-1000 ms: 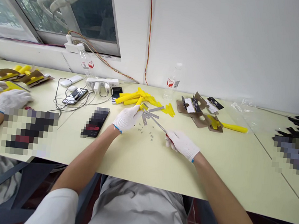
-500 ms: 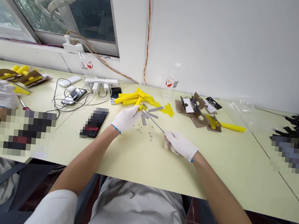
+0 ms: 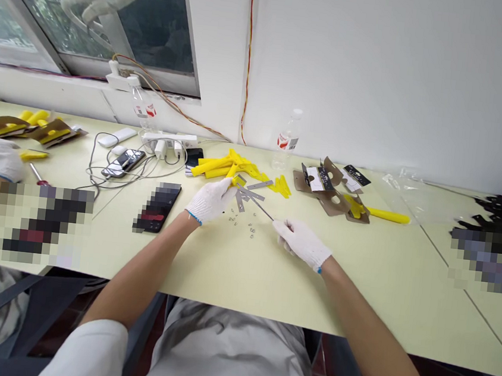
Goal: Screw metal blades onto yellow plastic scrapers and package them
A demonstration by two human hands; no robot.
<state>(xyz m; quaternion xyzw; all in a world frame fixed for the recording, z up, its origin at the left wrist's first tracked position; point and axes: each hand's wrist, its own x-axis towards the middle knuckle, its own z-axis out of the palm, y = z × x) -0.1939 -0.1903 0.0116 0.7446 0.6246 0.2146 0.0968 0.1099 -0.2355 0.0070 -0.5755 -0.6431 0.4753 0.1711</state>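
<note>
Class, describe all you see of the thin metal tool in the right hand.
The thin, straight, grey metal-looking tool slants up and leftward from the white-gloved right hand, which hides its rear end, toward the yellow plastic piece in the white-gloved left hand. Tip contact there is unclear.

A screwdriver (image 3: pixel 262 208), metal strips (image 3: pixel 259 184) and loose screws (image 3: pixel 252 231) suggest a workshop.

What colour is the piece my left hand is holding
The held piece is yellow, best seen in the head view.
</note>
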